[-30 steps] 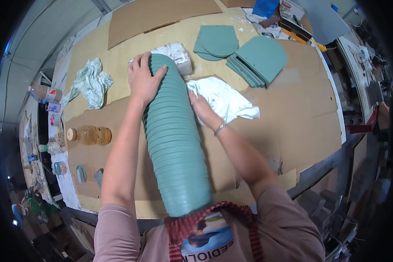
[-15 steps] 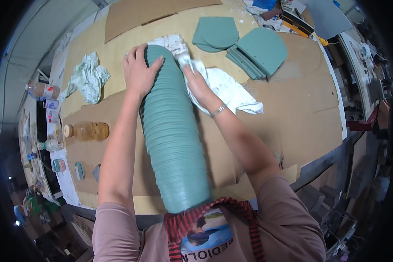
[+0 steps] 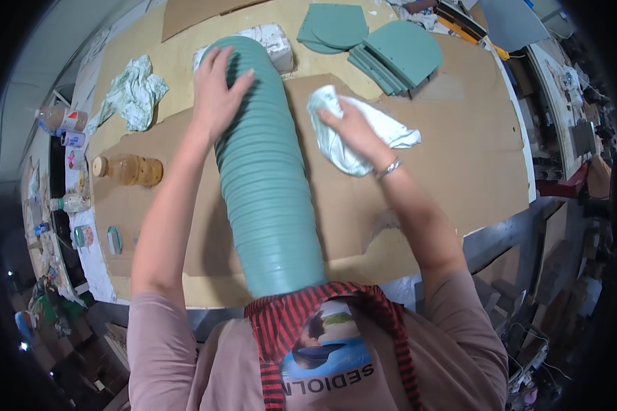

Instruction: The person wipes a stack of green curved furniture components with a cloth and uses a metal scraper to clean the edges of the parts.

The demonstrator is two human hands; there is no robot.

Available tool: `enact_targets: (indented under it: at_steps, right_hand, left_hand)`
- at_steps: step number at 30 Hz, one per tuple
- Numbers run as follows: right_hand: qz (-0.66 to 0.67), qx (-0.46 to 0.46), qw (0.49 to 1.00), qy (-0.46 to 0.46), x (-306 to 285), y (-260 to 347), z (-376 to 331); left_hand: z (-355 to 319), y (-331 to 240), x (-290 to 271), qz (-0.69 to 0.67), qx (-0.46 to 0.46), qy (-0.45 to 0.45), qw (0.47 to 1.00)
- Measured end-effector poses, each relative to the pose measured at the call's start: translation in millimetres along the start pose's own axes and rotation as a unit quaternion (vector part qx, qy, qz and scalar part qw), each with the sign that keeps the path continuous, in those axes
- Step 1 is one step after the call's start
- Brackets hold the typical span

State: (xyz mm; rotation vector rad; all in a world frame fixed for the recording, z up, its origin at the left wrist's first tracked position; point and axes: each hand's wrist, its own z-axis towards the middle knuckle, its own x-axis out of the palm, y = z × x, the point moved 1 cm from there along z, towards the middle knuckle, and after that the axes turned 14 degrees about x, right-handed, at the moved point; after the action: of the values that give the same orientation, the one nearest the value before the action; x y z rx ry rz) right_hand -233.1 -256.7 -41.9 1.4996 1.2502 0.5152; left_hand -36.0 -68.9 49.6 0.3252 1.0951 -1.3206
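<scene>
My left hand (image 3: 216, 103) lies with fingers and thumb spread wide over the far end of a long, ridged row of thin, dull-green plates (image 3: 267, 185), which runs from under that hand back toward my red-and-black striped apron (image 3: 322, 291). My right hand (image 3: 355, 130) is closed on a crumpled white cloth (image 3: 337, 155), to the right of the row and apart from it.

If my left hand pressed unevenly or let go, I judge the far plates could lean or fan out, since they seem held only by close packing; the chunky white block (image 3: 276, 44) just beyond my left fingers might check them. A loose fold of cloth could snag on a ridge and tug a plate askew.

The row's flank looks satiny, its narrow ribs curving over the top and smoothing out toward my body. The cloth is soft and creased, its tail trailing right past my wrist. Beyond my right hand sits a fanned pile of flat green panels (image 3: 408, 51) with rounded ends. Matte brown cardboard (image 3: 452, 137) spreads beneath that hand. A wrinkled, green-stained rag (image 3: 136, 96) lies left of my left hand.
</scene>
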Motion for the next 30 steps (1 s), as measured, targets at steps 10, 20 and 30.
enact_targets:
  at_steps: [10,20,30]
  right_hand:
    - [-0.199,-0.112,0.971,0.071,20,-10,-212]
    - [-0.012,-0.075,0.985,0.153,92,-56,-219]
    - [0.192,-0.062,0.97,0.135,113,-48,-227]
  left_hand:
    - [-286,-133,-86,-0.439,-0.318,0.029,0.84]
    - [-266,-141,-43,-0.533,-0.32,-0.055,0.781]
    - [-264,-146,-45,-0.577,-0.315,-0.068,0.75]
